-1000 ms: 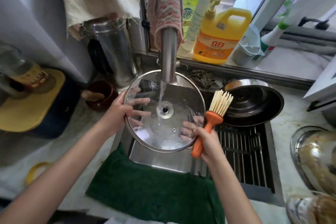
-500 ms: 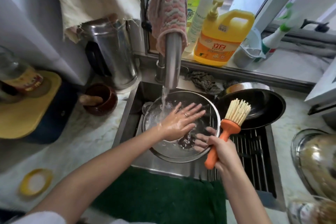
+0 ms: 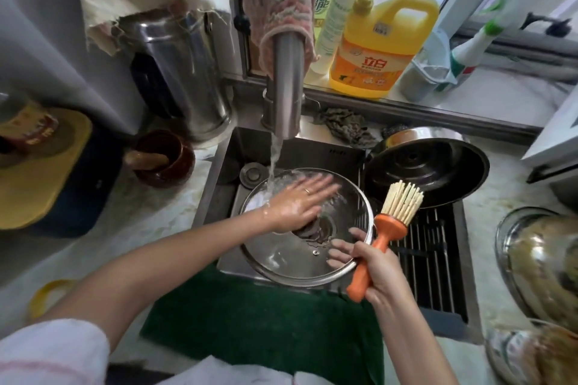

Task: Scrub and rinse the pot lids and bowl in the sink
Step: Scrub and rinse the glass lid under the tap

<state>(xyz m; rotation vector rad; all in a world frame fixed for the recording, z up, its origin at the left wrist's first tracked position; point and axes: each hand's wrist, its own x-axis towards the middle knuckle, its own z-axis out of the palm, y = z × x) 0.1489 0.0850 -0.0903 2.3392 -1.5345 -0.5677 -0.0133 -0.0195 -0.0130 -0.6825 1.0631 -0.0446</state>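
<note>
A glass pot lid [image 3: 291, 256] with a metal rim lies tilted over the sink [image 3: 344, 153], under water running from the faucet [image 3: 286, 87]. My left hand [image 3: 297, 201] lies flat and open on the lid's wet glass, fingers spread, a ring on one finger. My right hand [image 3: 375, 266] grips the lid's right rim and also holds an orange-handled bristle brush [image 3: 387, 225], bristles up. A dark metal lid [image 3: 428, 172] rests upside down at the sink's back right.
A drying rack [image 3: 428, 247] covers the sink's right half. A green cloth [image 3: 266, 322] hangs over the front edge. A yellow detergent jug [image 3: 381, 50] and bottles stand on the sill. A steel kettle [image 3: 178, 72] and brown cup [image 3: 162, 159] are at left, shiny lids [image 3: 541, 259] at right.
The lid was held up by both hands under the faucet; it has come down flat over the sink. My left hand moved onto its top surface and rubs it.
</note>
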